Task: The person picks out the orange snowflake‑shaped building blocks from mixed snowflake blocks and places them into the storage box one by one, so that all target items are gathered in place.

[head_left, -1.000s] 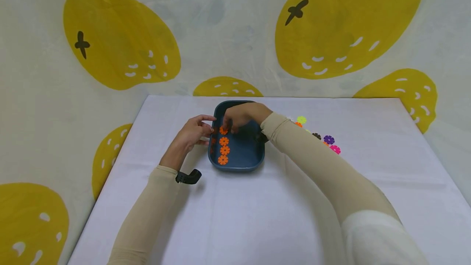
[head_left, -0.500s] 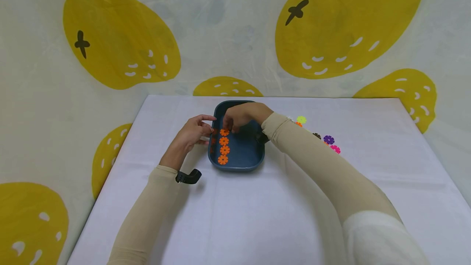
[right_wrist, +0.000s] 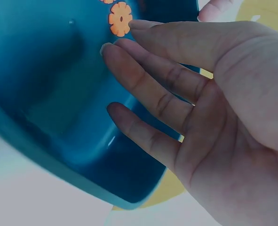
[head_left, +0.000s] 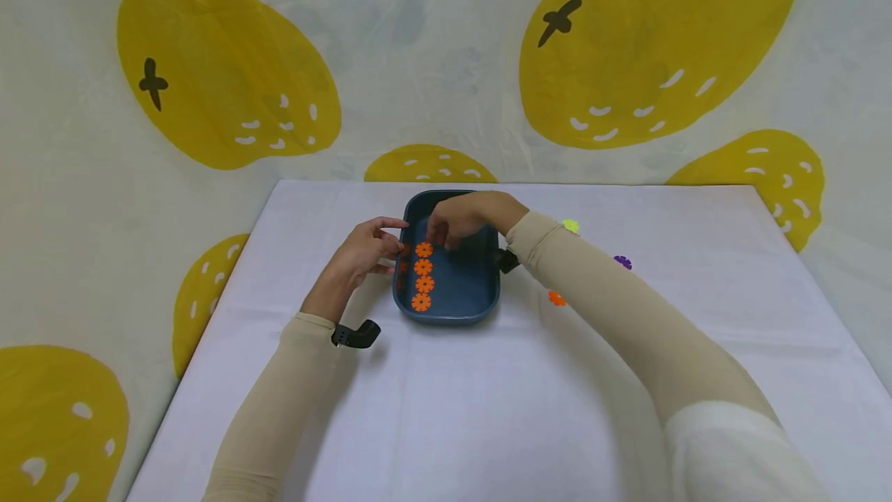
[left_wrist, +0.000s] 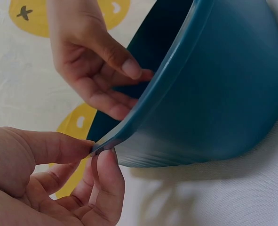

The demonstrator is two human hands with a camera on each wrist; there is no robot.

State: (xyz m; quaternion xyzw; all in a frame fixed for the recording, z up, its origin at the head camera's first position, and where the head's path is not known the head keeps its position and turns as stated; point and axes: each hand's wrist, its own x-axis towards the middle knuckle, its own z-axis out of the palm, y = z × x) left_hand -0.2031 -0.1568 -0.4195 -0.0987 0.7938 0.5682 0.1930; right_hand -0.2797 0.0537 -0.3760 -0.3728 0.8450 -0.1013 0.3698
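A dark blue tray with raised walls stands on the white cloth. Down its left side, several orange flower-shaped discs lie flat in a row. My left hand pinches the tray's left rim between thumb and finger, as the left wrist view shows close up. Inside the tray is my right hand, beside the far end of the row. In the right wrist view its loosely bent fingers hold nothing, and the thumb tip lies at the edge of an orange disc.
Right of the tray, loose flower discs lie on the cloth: a yellow-green disc, a purple disc and an orange disc. My right sleeve crosses over that area. A patterned curtain hangs behind the table.
The far disc of the row shifted slightly toward me under my right fingers. My right hand and forearm then moved a little right, uncovering a loose orange disc. The left hand stays on the rim.
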